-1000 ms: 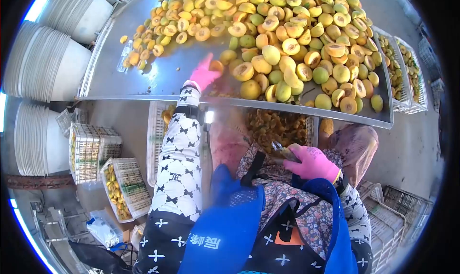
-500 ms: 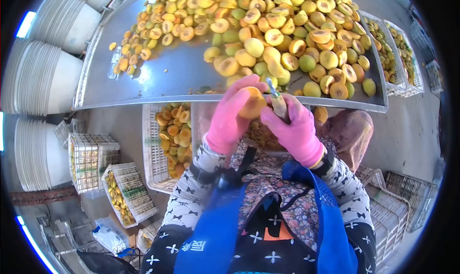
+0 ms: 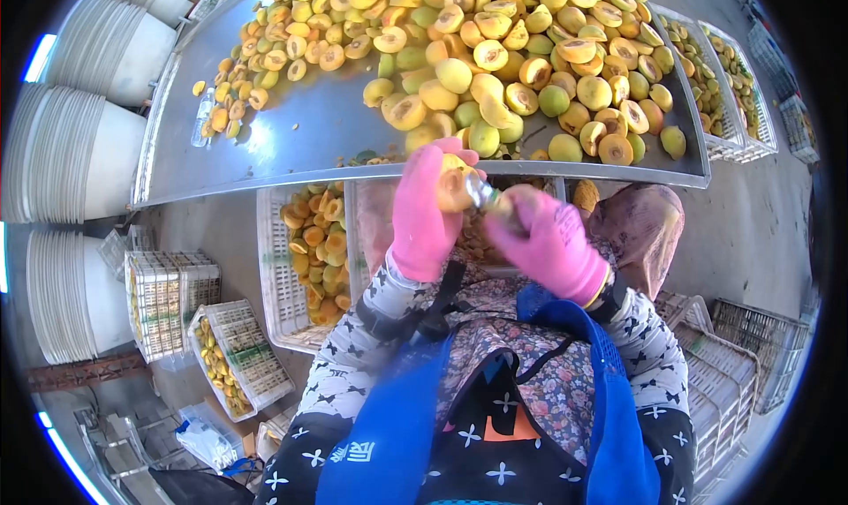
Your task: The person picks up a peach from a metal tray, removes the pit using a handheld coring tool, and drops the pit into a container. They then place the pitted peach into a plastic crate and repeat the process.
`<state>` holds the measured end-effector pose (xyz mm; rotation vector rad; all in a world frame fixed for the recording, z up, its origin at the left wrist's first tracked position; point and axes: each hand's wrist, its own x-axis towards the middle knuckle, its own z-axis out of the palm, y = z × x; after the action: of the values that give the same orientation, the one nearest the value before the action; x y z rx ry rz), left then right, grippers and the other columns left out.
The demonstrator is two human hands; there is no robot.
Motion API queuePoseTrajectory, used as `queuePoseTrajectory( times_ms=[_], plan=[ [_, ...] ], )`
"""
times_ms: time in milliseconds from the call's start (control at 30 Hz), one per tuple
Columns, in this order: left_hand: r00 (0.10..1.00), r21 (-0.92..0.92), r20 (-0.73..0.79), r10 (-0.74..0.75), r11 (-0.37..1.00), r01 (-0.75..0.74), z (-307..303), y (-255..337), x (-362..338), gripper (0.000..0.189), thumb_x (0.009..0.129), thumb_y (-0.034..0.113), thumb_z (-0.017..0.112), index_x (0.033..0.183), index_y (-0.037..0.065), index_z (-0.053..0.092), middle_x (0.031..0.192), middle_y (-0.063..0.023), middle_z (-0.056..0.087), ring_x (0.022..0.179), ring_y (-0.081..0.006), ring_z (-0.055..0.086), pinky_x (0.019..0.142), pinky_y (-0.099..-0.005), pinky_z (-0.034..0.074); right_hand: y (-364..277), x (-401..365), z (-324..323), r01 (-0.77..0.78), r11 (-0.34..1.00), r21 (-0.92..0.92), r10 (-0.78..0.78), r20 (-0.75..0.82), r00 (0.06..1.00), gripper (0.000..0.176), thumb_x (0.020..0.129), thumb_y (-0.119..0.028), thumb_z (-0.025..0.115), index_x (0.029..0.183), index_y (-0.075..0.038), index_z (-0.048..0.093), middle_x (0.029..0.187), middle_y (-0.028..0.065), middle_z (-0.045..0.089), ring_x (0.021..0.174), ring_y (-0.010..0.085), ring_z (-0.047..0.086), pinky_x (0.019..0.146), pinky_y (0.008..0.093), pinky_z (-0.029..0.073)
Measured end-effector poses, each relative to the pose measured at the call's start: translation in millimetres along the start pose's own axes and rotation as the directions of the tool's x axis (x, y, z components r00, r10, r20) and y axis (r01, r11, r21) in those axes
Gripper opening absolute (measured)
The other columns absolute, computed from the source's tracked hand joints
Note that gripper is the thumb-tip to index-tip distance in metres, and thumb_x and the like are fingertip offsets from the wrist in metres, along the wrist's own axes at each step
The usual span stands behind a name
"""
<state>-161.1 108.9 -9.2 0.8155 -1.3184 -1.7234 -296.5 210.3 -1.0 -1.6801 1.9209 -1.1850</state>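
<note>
Just below the near edge of the metal table (image 3: pixel 327 175), my left hand (image 3: pixel 426 218) in a pink glove is closed round a halved yellow fruit (image 3: pixel 454 187), its cut face turned to the right. My right hand (image 3: pixel 549 244), also gloved in pink and slightly blurred, grips the handle of a small metal-tipped tool (image 3: pixel 480 192). The tool's tip touches the cut face of the fruit. Behind both hands lies a large heap of halved yellow and green fruit (image 3: pixel 495 56).
A white crate of fruit halves (image 3: pixel 274 289) stands below the table at the left. More crates (image 3: pixel 256 355) are further left, others (image 3: pixel 720 390) at the lower right and beyond the table's right end (image 3: pixel 729 90). Round white stacks (image 3: pixel 71 152) line the left side. A plastic bottle (image 3: pixel 203 118) lies on the table.
My right hand has brought the tool's tip from upright down against the fruit. The fruit's cut face has turned towards the tool. The view has shifted slightly.
</note>
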Motion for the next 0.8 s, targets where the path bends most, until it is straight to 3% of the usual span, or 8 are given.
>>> queuePoseTrajectory(
  times_ms=[133,167,300,367,433,600,700,800],
  plan=[
    [0.950,0.379,0.172,0.261,0.873,-0.308,1.4,4.5,-2.2,0.029,0.102,0.013,0.046,0.124,-0.005,0.050,0.117,-0.0146,0.056,0.104,-0.0224,0.060,0.091,-0.0349,0.051,12.9,6.9,6.4,0.036,0.999,-0.012,-0.037,-0.076,0.996,0.023,0.083,-0.017,0.073,0.098,-0.005,0.060,0.078,0.0182,0.065,0.072,0.0371,0.066,0.062,0.0418,0.051],
    [0.934,0.434,0.206,0.293,0.828,-0.355,3.9,5.6,-2.6,0.031,0.103,0.016,0.044,0.124,-0.006,0.050,0.118,-0.0148,0.055,0.105,-0.0223,0.060,0.092,-0.0350,0.051,8.1,7.6,2.2,-0.045,0.994,0.098,0.049,-0.033,0.998,0.026,0.083,-0.017,0.074,0.101,-0.004,0.061,0.081,0.0199,0.066,0.075,0.0396,0.066,0.064,0.0430,0.052],
    [0.877,0.498,0.243,0.415,0.722,-0.480,-3.1,2.8,0.1,0.035,0.103,0.019,0.043,0.125,-0.007,0.050,0.119,-0.0153,0.054,0.106,-0.0220,0.059,0.091,-0.0341,0.051,1.9,7.2,2.9,-0.005,0.996,0.084,0.011,-0.076,0.997,0.026,0.083,-0.018,0.071,0.102,-0.006,0.057,0.080,0.0174,0.065,0.074,0.0384,0.066,0.063,0.0459,0.052],
    [0.915,0.330,0.182,0.360,0.854,-0.402,-5.3,1.2,0.5,0.034,0.102,0.017,0.044,0.126,-0.007,0.049,0.119,-0.0155,0.054,0.106,-0.0221,0.059,0.091,-0.0340,0.051,11.8,0.1,8.8,0.053,0.997,-0.051,-0.056,-0.051,0.997,0.027,0.083,-0.018,0.071,0.102,-0.006,0.056,0.080,0.0166,0.065,0.073,0.0381,0.065,0.063,0.0454,0.052],
    [0.995,-0.116,0.073,0.063,0.992,-0.054,1.7,3.5,-4.8,0.034,0.101,0.014,0.046,0.127,-0.007,0.049,0.119,-0.0158,0.054,0.106,-0.0224,0.059,0.090,-0.0342,0.052,12.5,-1.8,10.1,0.051,0.993,-0.104,-0.053,-0.014,0.999,0.028,0.083,-0.016,0.072,0.104,-0.005,0.058,0.084,0.0168,0.066,0.076,0.0380,0.066,0.064,0.0439,0.052],
    [0.980,0.055,0.156,0.121,0.990,-0.131,-5.8,-6.0,-3.2,0.034,0.098,0.007,0.049,0.129,-0.007,0.047,0.121,-0.0167,0.054,0.105,-0.0244,0.060,0.089,-0.0360,0.053,15.0,-1.3,7.6,0.093,0.938,-0.334,-0.069,0.084,0.994,0.030,0.083,-0.020,0.072,0.105,-0.007,0.057,0.085,0.0125,0.064,0.076,0.0336,0.065,0.064,0.0434,0.049],
    [0.916,0.277,0.267,0.300,0.886,-0.371,-9.7,-7.6,-1.7,0.036,0.098,0.006,0.049,0.132,-0.007,0.046,0.122,-0.0175,0.054,0.106,-0.0253,0.060,0.089,-0.0361,0.053,16.0,1.0,4.8,0.152,0.893,-0.423,-0.118,0.107,0.987,0.030,0.082,-0.022,0.071,0.104,-0.008,0.056,0.084,0.0099,0.063,0.075,0.0309,0.065,0.065,0.0424,0.047],
    [0.899,0.371,0.299,0.321,0.828,-0.419,-11.6,-9.1,-3.2,0.032,0.101,0.012,0.050,0.130,-0.002,0.050,0.119,-0.0155,0.058,0.105,-0.0223,0.061,0.091,-0.0330,0.051,16.1,7.3,-0.5,0.200,0.859,-0.471,-0.133,0.172,0.976,0.030,0.081,-0.022,0.069,0.104,-0.009,0.055,0.083,0.0088,0.062,0.075,0.0299,0.064,0.066,0.0418,0.047]
  ],
)
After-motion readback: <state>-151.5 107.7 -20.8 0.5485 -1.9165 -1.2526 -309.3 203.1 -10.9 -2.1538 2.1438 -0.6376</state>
